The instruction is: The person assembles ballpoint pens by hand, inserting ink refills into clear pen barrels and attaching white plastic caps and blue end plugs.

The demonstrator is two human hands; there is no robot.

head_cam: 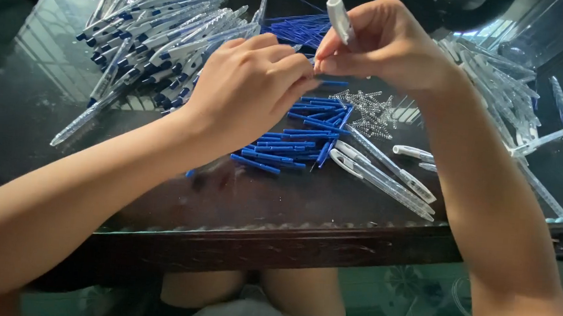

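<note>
A white pen barrel is gripped between the thumb and fingers of the right hand, its long axis nearly upright and tilted slightly leftward, one end standing above the knuckles. The left hand is brought up against the right, its fingers curled and pinched together at the lower end of the barrel; whether something small is held there cannot be told, since the fingertips are hidden by the hand itself. Of the two hands, the right is the one carrying the barrel, and the left meets it from the lower left.

Just below and beyond the fingers, a heap of blue refills is spread on the dark glass surface, with a small cluster of metal springs to the right of it. Further out, assembled white and blue pens are piled to the far left, and clear barrels are stacked to the far right.
</note>
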